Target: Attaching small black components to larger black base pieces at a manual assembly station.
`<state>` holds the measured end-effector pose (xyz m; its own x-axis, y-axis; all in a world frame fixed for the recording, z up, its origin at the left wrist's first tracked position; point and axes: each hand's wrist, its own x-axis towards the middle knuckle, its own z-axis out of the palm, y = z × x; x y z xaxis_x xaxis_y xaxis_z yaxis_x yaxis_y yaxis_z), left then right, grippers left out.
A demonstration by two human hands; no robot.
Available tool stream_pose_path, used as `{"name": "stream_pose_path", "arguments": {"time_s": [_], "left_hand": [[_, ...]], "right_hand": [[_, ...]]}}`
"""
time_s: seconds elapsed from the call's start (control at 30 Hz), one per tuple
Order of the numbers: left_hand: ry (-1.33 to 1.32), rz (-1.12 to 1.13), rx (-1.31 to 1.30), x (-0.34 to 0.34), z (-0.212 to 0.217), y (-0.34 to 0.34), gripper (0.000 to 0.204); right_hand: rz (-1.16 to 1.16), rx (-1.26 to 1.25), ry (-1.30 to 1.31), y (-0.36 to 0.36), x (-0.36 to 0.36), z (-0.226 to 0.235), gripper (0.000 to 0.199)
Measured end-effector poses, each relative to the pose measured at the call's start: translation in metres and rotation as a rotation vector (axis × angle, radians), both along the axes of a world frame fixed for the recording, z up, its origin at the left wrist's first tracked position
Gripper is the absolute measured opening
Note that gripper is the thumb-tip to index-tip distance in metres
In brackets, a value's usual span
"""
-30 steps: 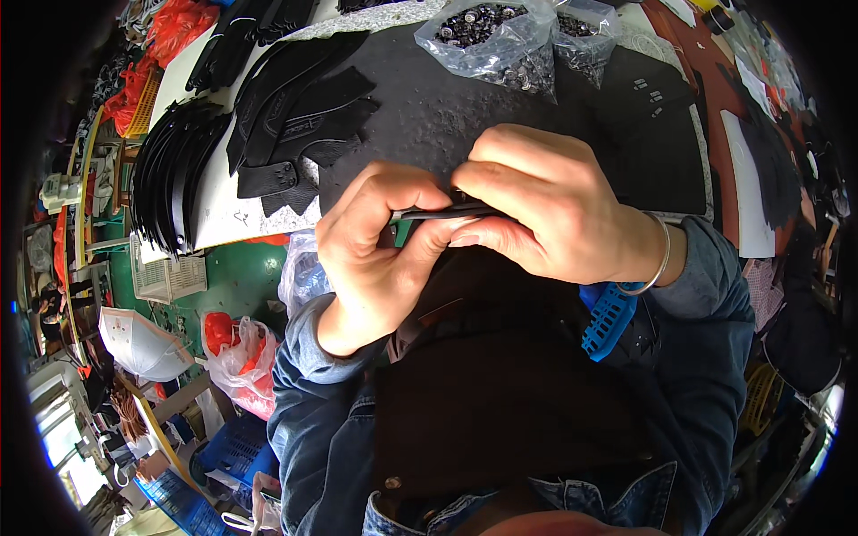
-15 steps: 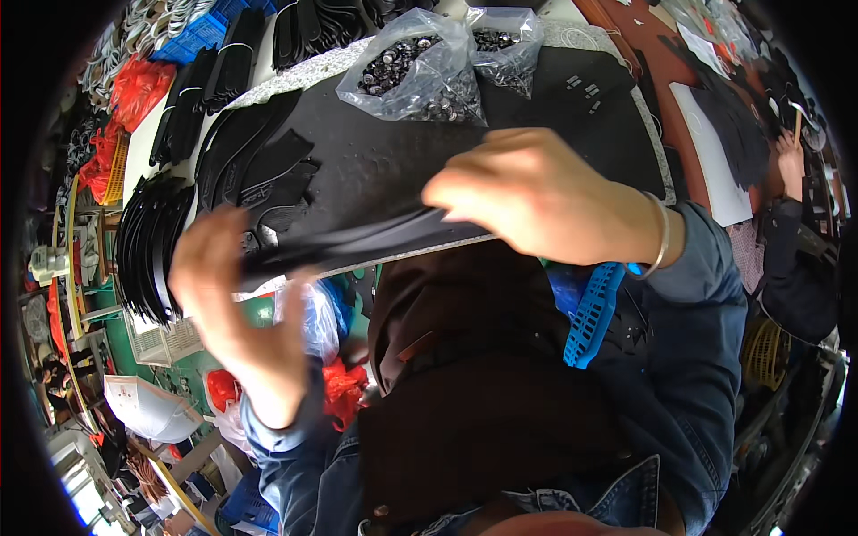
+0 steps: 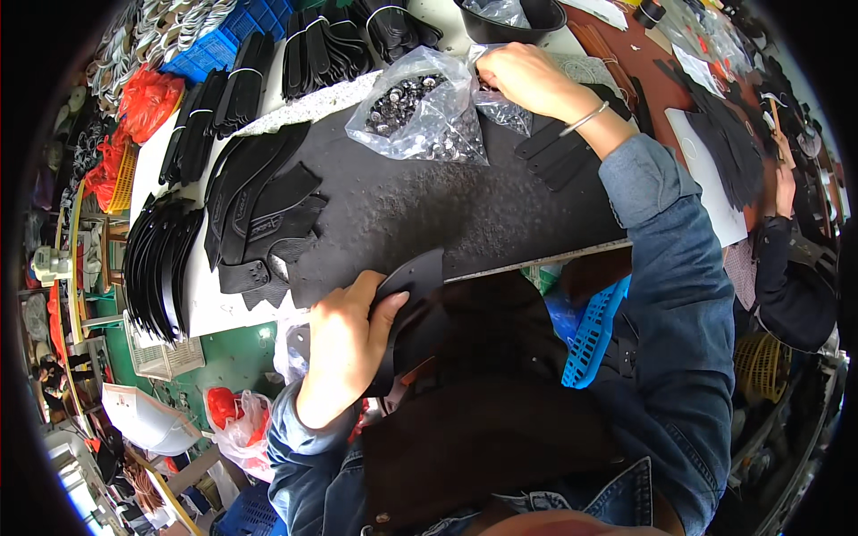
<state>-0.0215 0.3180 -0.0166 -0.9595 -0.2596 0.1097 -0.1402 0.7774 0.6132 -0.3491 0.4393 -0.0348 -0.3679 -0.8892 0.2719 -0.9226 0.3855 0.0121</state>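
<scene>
Right hand (image 3: pixel 529 79) off strap (image 3: pixel 418 279), now at bag (image 3: pixel 506 113)

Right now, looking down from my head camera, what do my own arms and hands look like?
Both your left hand and right hand are bare, without gloves. Your left sleeve and right sleeve are blue denim, and the right cuff is turned back, showing a paler blue. A thin, silvery bangle circles your right wrist.

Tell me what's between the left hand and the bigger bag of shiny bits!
In the head view, black mat lies between the left hand and the bigger bag.
</scene>
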Motion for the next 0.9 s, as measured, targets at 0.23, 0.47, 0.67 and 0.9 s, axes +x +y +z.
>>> {"name": "stream_pose_path", "arguments": {"time_s": [0.23,0.47,0.67,0.9], "left_hand": [[-0.016,0.009,0.094,-0.005,-0.005,-0.002,0.021],[-0.014,0.011,0.130,-0.001,-0.007,0.001,0.021],[0.009,-0.003,0.128,-0.001,-0.006,0.005,0.022],[-0.018,0.012,0.134,0.000,-0.009,0.003,0.023]], "right_hand": [[0.014,-0.030,-0.066,0.002,-0.002,-0.003,0.011],[-0.048,-0.009,-0.008,0.000,-0.004,-0.004,0.012],[-0.009,0.069,0.042,-0.004,0.011,0.003,0.015],[-0.082,-0.075,0.036,0.002,-0.008,-0.007,0.016]]}}
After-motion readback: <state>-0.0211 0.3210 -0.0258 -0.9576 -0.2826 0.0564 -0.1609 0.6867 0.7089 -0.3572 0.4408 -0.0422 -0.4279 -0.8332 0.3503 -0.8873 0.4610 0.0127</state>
